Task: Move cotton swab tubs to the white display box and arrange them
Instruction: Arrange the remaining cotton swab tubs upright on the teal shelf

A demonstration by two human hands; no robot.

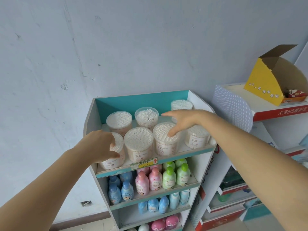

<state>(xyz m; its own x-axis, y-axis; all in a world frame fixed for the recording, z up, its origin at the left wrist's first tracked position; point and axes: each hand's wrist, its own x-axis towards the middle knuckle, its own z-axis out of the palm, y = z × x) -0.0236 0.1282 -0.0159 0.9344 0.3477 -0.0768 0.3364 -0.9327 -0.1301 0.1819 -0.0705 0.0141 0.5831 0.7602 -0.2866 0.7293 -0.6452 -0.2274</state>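
Observation:
Several clear round cotton swab tubs stand on the top shelf of a white and teal display box (200,150). My left hand (100,144) is wrapped around the top of the front-left tub (115,160). My right hand (181,121) hovers open, fingers spread, with fingertips resting on the lid of the front tub right of centre (166,142). Between them stands another front tub (138,144). Two tubs sit behind, one at the back left (119,120) and one at the back centre (146,116). A tub at the back right (181,105) and a front-right tub (197,136) are partly hidden by my right hand.
Lower shelves hold blue, pink and green bottles (155,179). A yellow price label (144,162) hangs on the top shelf's front edge. To the right stands a second white and red rack (273,112) with an open yellow carton (265,85) on top. A pale wall lies behind.

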